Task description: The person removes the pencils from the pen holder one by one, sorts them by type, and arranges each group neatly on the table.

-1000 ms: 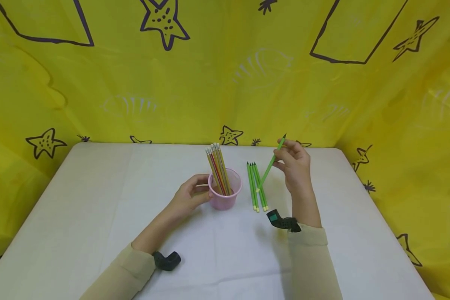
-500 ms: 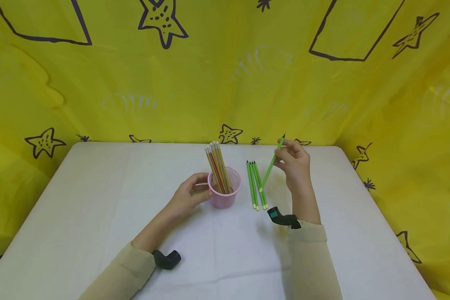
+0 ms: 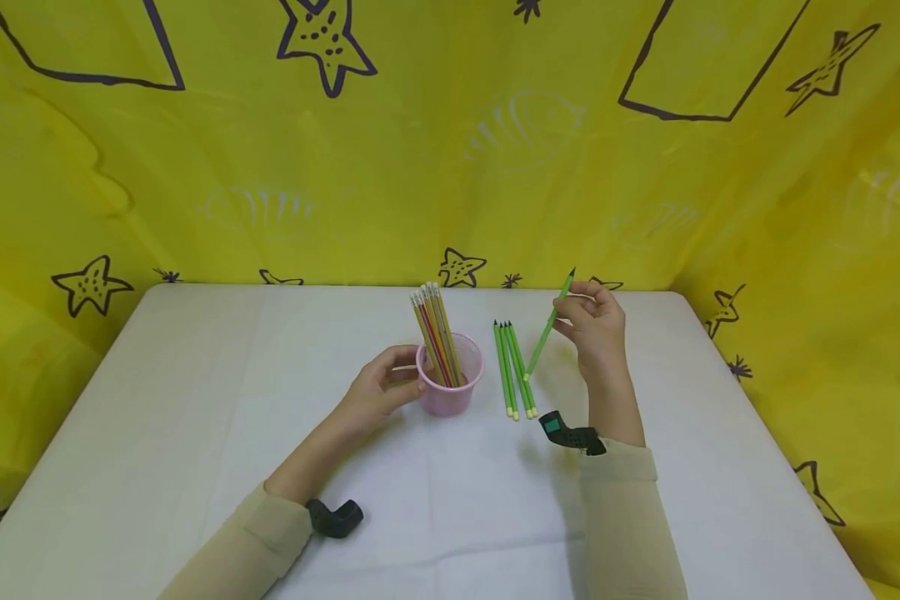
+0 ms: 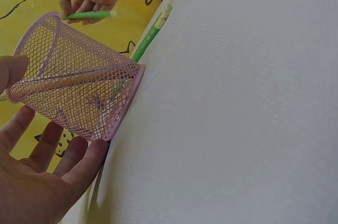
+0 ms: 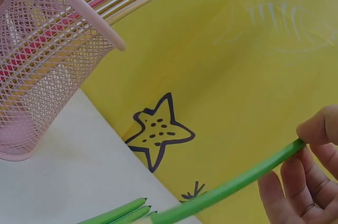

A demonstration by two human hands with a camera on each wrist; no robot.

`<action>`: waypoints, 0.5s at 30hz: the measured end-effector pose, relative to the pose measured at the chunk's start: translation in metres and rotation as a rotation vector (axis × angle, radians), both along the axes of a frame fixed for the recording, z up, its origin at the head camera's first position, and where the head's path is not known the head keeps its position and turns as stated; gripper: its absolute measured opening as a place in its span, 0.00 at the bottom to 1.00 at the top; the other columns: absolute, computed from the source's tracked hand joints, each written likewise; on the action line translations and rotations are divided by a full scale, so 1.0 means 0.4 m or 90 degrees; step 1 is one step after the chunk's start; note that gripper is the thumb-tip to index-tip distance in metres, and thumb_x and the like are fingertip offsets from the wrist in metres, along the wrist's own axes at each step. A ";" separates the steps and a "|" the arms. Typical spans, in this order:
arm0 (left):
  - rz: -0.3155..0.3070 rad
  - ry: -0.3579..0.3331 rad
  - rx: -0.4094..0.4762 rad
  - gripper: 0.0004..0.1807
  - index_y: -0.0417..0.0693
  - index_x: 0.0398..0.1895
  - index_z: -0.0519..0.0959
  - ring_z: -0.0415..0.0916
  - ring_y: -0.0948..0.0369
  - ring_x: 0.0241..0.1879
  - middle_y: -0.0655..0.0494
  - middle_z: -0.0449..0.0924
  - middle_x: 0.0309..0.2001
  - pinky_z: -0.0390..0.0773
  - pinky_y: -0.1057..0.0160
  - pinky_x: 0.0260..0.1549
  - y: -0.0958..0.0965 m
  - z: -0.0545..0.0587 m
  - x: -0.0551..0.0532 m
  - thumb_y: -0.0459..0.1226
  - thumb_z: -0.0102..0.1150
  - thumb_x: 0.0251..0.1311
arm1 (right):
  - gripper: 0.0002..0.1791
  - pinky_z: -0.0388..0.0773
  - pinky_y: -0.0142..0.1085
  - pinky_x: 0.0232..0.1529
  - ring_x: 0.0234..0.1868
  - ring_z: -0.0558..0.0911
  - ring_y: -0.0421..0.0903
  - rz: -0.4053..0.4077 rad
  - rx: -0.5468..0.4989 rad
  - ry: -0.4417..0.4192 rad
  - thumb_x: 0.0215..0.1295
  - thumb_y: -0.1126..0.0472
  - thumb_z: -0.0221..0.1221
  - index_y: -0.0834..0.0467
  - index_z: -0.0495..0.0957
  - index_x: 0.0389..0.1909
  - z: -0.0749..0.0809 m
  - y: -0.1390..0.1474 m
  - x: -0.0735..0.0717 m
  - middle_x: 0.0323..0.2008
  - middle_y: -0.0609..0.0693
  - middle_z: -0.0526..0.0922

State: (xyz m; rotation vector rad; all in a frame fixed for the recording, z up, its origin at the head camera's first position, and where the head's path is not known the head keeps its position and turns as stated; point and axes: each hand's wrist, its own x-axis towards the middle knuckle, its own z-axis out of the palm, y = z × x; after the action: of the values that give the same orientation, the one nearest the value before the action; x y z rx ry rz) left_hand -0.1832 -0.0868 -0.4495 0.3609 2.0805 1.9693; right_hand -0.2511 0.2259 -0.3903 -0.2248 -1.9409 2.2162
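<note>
A pink mesh pencil cup (image 3: 447, 405) stands on the table, with several yellow pencils and a red one (image 3: 435, 337) leaning in it, eraser ends up. My left hand (image 3: 375, 390) holds the cup from its left side; in the left wrist view the thumb lies at the rim of the cup (image 4: 79, 76) and the fingers reach along its wall. To the right, my right hand (image 3: 598, 329) pinches a green pencil (image 3: 547, 337) near its dark tip, its pale end slanting down. Below that end, several green pencils (image 3: 505, 367) lie side by side on the table.
A white cloth (image 3: 330, 333) covers the table. Behind it and at both sides hangs a yellow curtain (image 3: 390, 183) with drawn starfish. Each wrist wears a black camera mount (image 3: 335, 518) near the sleeve cuff.
My right hand has shifted slightly right with the green pencil, whose lower end has swung a little right over the lying pencils. The left hand and cup stay in place.
</note>
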 end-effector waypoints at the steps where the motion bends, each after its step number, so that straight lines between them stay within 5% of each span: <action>1: 0.000 -0.001 -0.001 0.31 0.41 0.69 0.67 0.71 0.46 0.64 0.43 0.70 0.66 0.76 0.49 0.59 0.000 0.000 0.000 0.36 0.64 0.63 | 0.12 0.86 0.35 0.38 0.34 0.83 0.43 0.002 -0.003 0.001 0.64 0.70 0.61 0.56 0.73 0.45 -0.001 0.001 0.000 0.35 0.50 0.79; 15: -0.002 0.008 0.001 0.29 0.45 0.67 0.69 0.71 0.46 0.64 0.44 0.71 0.66 0.76 0.49 0.59 0.002 -0.003 -0.001 0.36 0.64 0.64 | 0.14 0.86 0.35 0.39 0.36 0.83 0.42 0.014 0.048 -0.011 0.67 0.66 0.61 0.60 0.76 0.52 -0.008 0.023 0.003 0.38 0.49 0.79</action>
State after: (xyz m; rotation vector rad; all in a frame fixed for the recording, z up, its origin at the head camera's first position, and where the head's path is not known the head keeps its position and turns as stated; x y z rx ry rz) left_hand -0.1836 -0.0859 -0.4505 0.3780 2.0841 1.9723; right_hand -0.2501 0.2353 -0.3934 -0.2140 -2.0405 2.1574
